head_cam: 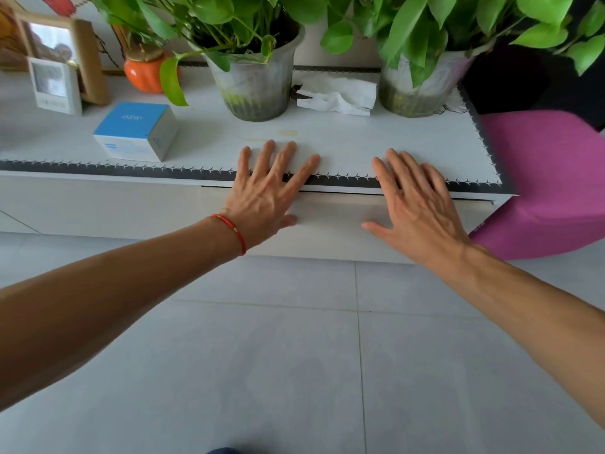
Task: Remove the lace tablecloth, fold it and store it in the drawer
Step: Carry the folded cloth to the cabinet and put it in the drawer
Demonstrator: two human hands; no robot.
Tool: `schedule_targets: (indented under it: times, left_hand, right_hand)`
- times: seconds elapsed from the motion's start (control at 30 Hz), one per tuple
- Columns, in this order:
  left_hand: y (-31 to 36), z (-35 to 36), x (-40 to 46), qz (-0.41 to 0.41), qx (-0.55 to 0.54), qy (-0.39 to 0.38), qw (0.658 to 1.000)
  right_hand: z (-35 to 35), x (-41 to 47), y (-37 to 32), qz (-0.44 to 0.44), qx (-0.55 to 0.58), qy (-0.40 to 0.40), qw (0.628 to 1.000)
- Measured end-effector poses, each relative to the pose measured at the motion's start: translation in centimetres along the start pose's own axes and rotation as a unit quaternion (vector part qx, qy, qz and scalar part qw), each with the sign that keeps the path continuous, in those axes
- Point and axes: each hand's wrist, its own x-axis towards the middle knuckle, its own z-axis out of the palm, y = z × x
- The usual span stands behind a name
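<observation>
Bare counter [343, 139] lies at 12 o'clock ahead of both hands; beyond it two plant pots [258, 90] with a crumpled tissue [340, 95] between block the back, a blue box [137, 131] stands at 10 o'clock, a pink seat [550, 178] crowds 3 o'clock

I see bright, soft daylight, only weak shadows, slight blur everywhere, and wide-angle bending at the edges.

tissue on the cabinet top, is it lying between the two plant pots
Yes, the crumpled white tissue lies on the cabinet top between the left plant pot and the right plant pot.
</observation>
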Motion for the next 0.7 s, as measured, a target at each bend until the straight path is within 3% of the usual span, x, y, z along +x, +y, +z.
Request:
schedule_targets:
  times: [0.7]
  left_hand:
    - [-1.7, 2.0, 1.2, 0.003, 0.046, 0.079, 0.996]
  right_hand:
    - [2.2, 0.5, 1.1, -0.004, -0.020, 0.140, 0.990]
